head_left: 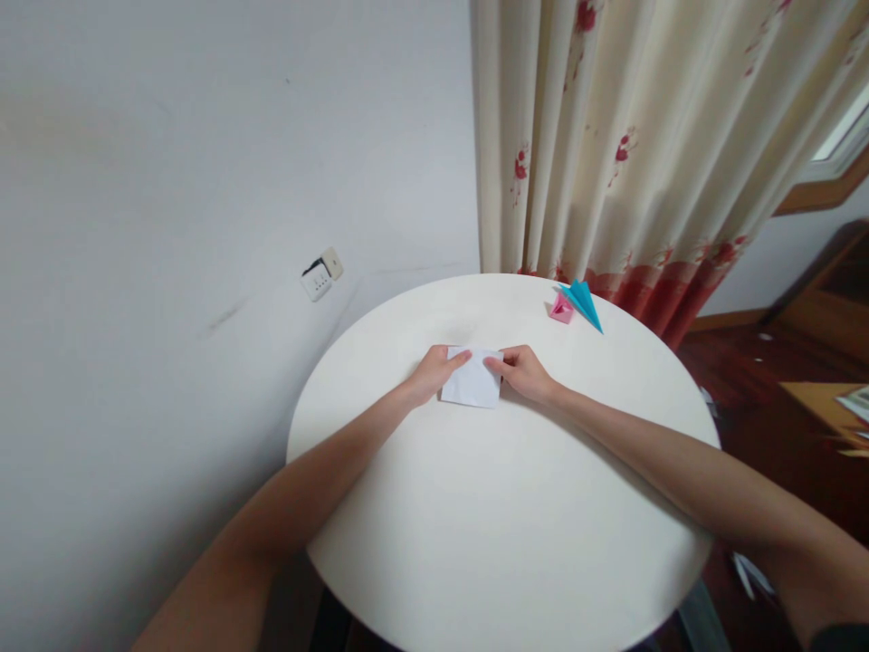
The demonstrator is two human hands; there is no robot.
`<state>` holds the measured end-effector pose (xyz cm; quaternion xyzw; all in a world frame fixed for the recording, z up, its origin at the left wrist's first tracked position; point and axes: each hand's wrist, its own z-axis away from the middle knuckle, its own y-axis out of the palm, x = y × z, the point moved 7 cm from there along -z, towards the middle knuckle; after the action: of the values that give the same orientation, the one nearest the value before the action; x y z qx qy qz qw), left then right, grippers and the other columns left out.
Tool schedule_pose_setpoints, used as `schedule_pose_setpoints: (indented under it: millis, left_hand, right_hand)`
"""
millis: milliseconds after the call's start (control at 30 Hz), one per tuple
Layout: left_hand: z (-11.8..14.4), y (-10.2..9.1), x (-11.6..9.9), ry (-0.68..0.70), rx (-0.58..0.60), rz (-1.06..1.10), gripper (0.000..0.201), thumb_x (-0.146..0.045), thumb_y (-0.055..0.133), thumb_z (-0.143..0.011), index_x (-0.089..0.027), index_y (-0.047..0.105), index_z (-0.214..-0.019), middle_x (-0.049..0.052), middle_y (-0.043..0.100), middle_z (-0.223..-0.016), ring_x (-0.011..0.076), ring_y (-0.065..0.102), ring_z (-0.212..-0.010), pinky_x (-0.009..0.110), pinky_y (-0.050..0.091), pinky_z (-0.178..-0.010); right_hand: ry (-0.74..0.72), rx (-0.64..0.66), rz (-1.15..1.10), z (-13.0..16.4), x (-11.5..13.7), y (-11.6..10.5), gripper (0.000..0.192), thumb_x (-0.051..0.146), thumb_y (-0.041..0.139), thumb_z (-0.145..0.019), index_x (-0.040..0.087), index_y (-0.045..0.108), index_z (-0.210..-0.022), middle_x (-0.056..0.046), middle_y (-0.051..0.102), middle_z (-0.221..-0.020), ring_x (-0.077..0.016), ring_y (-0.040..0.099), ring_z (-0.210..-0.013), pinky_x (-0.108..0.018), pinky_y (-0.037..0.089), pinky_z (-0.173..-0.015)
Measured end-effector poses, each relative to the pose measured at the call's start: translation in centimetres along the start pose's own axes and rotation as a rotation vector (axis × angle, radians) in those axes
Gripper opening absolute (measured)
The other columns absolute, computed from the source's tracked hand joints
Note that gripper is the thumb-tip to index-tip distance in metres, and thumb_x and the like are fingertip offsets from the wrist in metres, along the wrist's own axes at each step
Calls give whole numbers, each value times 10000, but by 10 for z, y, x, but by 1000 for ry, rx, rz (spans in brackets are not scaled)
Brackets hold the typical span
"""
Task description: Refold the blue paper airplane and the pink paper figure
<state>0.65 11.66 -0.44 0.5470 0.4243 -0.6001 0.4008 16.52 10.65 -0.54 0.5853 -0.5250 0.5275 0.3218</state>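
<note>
A small white sheet of paper (471, 382), roughly square, is held just over the white round table (502, 507). My left hand (434, 369) grips its upper left edge, with the thumb lying on top. At the upper right edge my right hand (524, 369) pinches the sheet, thumb on top and fingers behind. The fingers under the paper are hidden. Farther back on the table, to the right, lie a blue paper plane (584, 304) and a pink folded paper piece (561, 309), close together.
A wall (204, 181) with a power socket (317, 282) borders the table on the left. Behind the table hangs a floral curtain (584, 163) with a red lower band. On the right, a wooden surface (821, 406) carries some papers.
</note>
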Motion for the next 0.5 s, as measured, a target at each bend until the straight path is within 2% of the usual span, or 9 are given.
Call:
schedule_pose_setpoints:
  millis: [233, 500]
  left_hand:
    - [-2, -5, 3, -3, -64, 6, 514, -574, 807, -678, -106, 718, -872, 117, 754, -855, 251, 700, -777, 303, 509, -654]
    - [1, -6, 1, -3, -94, -50, 531, -622, 763, -710, -112, 690, -838, 93, 731, -768, 224, 685, -678, 268, 474, -561]
  right_hand:
    - [15, -43, 1, -2, -2, -4, 511, 626, 645, -731, 152, 587, -548, 8, 507, -526, -105, 388, -522, -255, 299, -505]
    - [7, 120, 50, 4, -3, 6, 549, 649, 619, -774, 152, 567, -545, 33, 426, -500, -87, 324, -499, -252, 238, -484]
